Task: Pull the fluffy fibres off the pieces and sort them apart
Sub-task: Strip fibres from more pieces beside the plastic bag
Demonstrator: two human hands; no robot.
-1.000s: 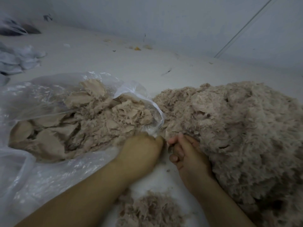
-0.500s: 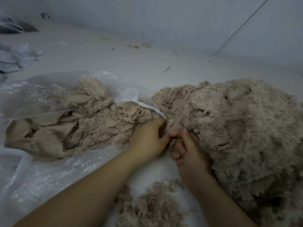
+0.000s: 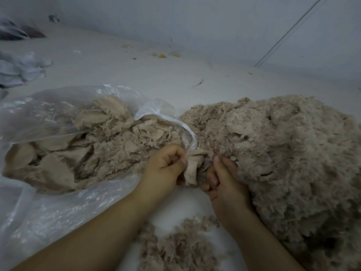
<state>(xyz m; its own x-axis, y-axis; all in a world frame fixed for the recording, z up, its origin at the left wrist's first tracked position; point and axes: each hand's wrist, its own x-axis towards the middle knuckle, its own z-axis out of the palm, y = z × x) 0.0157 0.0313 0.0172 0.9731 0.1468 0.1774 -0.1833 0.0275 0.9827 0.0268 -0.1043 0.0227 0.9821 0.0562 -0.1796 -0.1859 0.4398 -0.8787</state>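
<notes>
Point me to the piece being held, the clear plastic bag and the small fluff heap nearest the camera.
piece [image 3: 192, 169]: head view, on its smooth cloth strip between the hands.
clear plastic bag [image 3: 58, 210]: head view, on its crinkled near wall.
small fluff heap [image 3: 181, 245]: head view, on its middle.

both bare forearms are reaching forward, converging at the middle. the left hand [image 3: 166, 166] is curling its fingers and thumb, pinching a cloth piece [image 3: 192, 169]. the right hand [image 3: 224, 178] is gripping its other side.

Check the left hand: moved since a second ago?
Yes. The left hand has drawn back from the plastic bag's mouth, toward the person, now pinching a beige piece.
</notes>
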